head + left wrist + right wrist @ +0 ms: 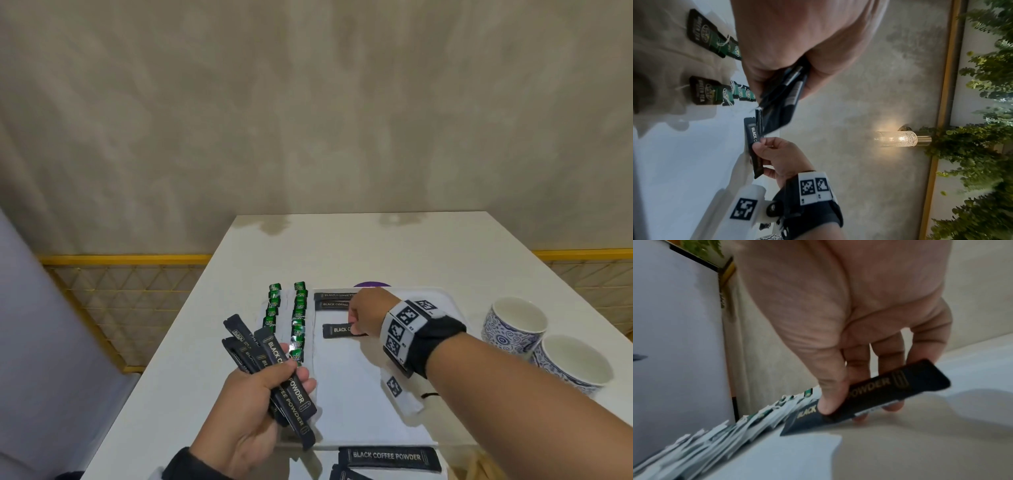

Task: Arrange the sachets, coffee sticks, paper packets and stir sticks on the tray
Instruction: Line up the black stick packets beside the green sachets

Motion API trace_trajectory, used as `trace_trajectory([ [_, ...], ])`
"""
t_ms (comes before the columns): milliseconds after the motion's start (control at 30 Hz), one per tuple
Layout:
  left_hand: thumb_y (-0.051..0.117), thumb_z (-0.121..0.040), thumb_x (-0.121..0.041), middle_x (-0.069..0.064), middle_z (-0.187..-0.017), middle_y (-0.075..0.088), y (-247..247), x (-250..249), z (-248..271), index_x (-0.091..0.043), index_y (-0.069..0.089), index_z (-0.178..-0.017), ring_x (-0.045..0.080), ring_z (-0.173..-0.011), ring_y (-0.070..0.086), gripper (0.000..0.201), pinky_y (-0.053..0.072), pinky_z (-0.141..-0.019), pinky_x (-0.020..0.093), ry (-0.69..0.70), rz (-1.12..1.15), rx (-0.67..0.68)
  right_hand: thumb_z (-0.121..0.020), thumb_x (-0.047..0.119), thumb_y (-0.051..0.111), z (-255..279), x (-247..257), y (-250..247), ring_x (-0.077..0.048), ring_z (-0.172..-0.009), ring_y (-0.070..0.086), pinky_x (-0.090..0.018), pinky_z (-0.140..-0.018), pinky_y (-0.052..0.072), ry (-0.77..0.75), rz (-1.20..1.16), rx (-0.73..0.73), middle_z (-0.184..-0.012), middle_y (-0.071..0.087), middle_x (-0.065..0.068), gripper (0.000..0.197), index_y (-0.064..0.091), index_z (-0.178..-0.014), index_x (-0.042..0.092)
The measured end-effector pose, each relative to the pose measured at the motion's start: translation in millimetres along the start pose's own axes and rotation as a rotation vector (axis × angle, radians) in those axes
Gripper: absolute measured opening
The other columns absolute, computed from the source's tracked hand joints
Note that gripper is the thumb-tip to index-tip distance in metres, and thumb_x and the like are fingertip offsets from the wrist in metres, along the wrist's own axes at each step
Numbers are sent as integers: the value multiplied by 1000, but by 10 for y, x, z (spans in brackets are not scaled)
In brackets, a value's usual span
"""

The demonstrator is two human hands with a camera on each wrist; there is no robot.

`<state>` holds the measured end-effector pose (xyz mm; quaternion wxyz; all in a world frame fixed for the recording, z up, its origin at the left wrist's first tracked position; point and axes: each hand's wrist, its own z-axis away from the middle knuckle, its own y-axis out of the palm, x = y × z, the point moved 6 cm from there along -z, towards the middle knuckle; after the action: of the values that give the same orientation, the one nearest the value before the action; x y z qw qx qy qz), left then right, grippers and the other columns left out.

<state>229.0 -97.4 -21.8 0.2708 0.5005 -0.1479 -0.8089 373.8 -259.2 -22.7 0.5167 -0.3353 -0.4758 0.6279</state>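
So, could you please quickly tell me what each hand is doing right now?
Left hand: closed, gripping a bunch of coffee sticks.
Right hand: closed, pinching a single coffee stick over the tray.

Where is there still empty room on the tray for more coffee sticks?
The tray is bare in its near half, between the green tea sachets on the left and the right hand's wrist. The coffee stick that hand pinches borders it at the back. The far left is crowded: two sticks lie there. The left hand holds a bundle of sticks.
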Motion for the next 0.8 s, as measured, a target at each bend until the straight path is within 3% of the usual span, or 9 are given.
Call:
trace_trajectory([
  [167, 56, -87, 11, 24, -76, 62, -43, -16, -11, 3, 61, -99, 36, -72, 62, 16, 61, -57, 40, 10, -22, -35, -78, 21, 73, -92, -27, -18, -20, -94, 66, -30, -71, 51, 53, -15, -86, -105, 68, 0, 28, 67, -105, 17],
  [300, 56, -86, 11, 25, -79, 62, -51, -39, 1, 3, 62, -99, 37, -75, 62, 16, 61, -57, 39, 7, -23, -27, -84, 15, 68, -157, 42, 9, -20, -101, 65, -28, -80, 54, -13, 116, -55, -112, 68, -2, 26, 68, -110, 14],
  [500, 55, -86, 13, 21, -68, 62, -13, -13, 30, 5, 61, -100, 34, -69, 61, 16, 61, -55, 40, 1, -10, -10, -88, 12, 58, -175, 69, -62, -28, -103, 64, -35, -85, 53, -33, 20, -141, -111, 67, -10, 26, 68, -113, 11],
  [633, 55, -86, 13, 21, -71, 60, -13, -14, 46, 5, 61, -100, 34, -70, 60, 17, 60, -54, 41, -23, 14, -18, -91, 8, 53, -230, 111, -60, -23, -105, 64, -31, -88, 53, -45, 103, -92, -115, 68, -4, 27, 68, -114, 12],
  [700, 55, -86, 12, 20, -69, 60, -10, -7, 51, 3, 60, -101, 32, -67, 59, 18, 61, -57, 42, -46, 29, -11, -91, 8, 52, -250, 115, -76, -23, -105, 64, -30, -89, 53, -48, 110, -86, -116, 68, -3, 28, 68, -114, 12],
  [800, 55, -88, 8, 20, -62, 62, -3, 14, 57, 0, 59, -102, 32, -58, 63, 17, 58, -72, 46, -80, 33, -13, -91, 7, 52, -271, 114, -82, -22, -105, 64, -30, -88, 53, -47, 147, -77, -116, 68, -3, 28, 69, -113, 13],
])
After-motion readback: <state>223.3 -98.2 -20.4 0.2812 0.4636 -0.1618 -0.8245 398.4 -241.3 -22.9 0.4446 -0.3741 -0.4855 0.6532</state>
